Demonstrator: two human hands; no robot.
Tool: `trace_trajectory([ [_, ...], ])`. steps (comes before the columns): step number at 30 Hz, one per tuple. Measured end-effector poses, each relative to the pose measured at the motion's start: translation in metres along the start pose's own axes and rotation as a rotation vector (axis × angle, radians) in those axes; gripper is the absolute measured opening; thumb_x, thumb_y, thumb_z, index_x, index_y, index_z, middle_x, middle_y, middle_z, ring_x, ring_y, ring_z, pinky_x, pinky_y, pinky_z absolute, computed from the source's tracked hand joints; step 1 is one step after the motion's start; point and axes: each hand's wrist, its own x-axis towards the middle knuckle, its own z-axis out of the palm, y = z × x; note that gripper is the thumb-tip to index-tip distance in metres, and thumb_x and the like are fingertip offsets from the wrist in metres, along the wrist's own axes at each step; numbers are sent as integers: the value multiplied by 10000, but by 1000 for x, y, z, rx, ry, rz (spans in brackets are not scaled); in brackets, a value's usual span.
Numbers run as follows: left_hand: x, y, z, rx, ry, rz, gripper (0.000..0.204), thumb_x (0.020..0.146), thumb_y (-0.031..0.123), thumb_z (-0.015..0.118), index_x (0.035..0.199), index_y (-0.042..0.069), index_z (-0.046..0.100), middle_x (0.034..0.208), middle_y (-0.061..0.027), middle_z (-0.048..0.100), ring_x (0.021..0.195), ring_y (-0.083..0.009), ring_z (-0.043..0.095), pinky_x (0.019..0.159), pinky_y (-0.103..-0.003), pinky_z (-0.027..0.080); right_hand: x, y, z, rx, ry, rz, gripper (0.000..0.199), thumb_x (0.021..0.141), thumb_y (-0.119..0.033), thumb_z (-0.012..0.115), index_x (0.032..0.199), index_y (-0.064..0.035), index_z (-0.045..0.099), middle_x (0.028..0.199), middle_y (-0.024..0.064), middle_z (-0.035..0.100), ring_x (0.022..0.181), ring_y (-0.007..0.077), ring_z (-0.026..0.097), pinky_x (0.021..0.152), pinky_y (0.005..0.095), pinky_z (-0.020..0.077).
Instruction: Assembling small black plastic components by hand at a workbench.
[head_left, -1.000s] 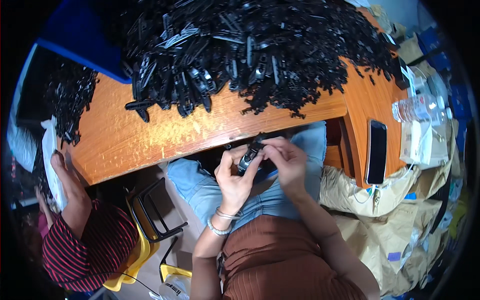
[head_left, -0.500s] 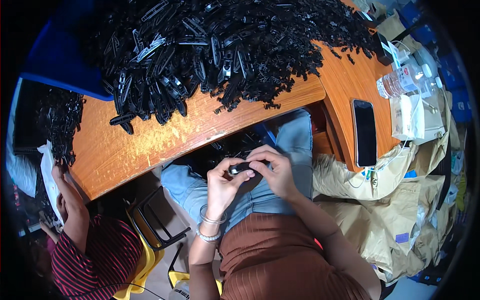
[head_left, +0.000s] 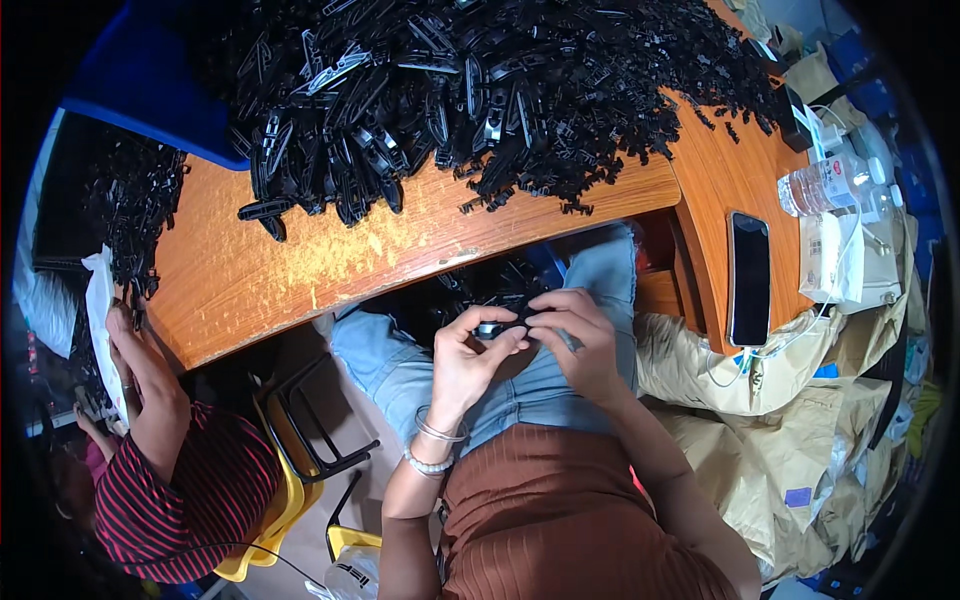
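Note:
Over my lap, my left hand point(head_left: 466, 360) pinches a small oblong black plastic part point(head_left: 490, 328) with a shiny end. The fingers of my right hand point(head_left: 582, 340) are closed at its other end, thumb and forefinger pressed together around a dark bit. Fingertips of both hands nearly meet and cover much of the part, so its exact shape is hidden. Beyond my hands, a big heap of similar black plastic parts point(head_left: 380, 130) spreads over the wooden table point(head_left: 420, 235). Smaller toothed black pieces point(head_left: 560, 160) lie along the heap's right side.
A blue bin point(head_left: 150, 100) stands at the far left. A phone point(head_left: 750, 285), a plastic bottle point(head_left: 825, 187) and a white box point(head_left: 830, 255) are on the right. Brown paper sacks point(head_left: 740, 470) lie below them. A co-worker's arm point(head_left: 155, 400) reaches in at left beside a yellow chair point(head_left: 265, 530).
My right hand has drawn slightly to the right, its fingers now less wrapped over the black part. The whole view has shifted a little.

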Motion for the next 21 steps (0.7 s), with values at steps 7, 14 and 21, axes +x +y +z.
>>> trace_trajectory([
  [7,-3,-3,-15,156,-31,20,114,810,-44,637,923,-48,623,814,-74,651,690,-108,650,599,-206,524,-17,7,8,536,-205,689,283,822,4,630,1099,46,594,929,82,604,825,113,595,726,224,474],
  [14,5,8,-59,456,-251,-49,203,907,121,569,1023,-22,654,941,-136,684,875,-201,666,777,-280,507,8,22,-1,271,-340,290,172,796,-19,636,962,19,657,870,105,642,750,180,628,671,287,488],
  [21,32,59,-36,668,77,368,130,808,43,655,922,-20,655,900,-105,661,790,-198,639,700,-302,504,69,33,-20,-688,324,1,138,778,-52,663,901,-36,603,881,101,578,829,269,550,751,360,440],
])
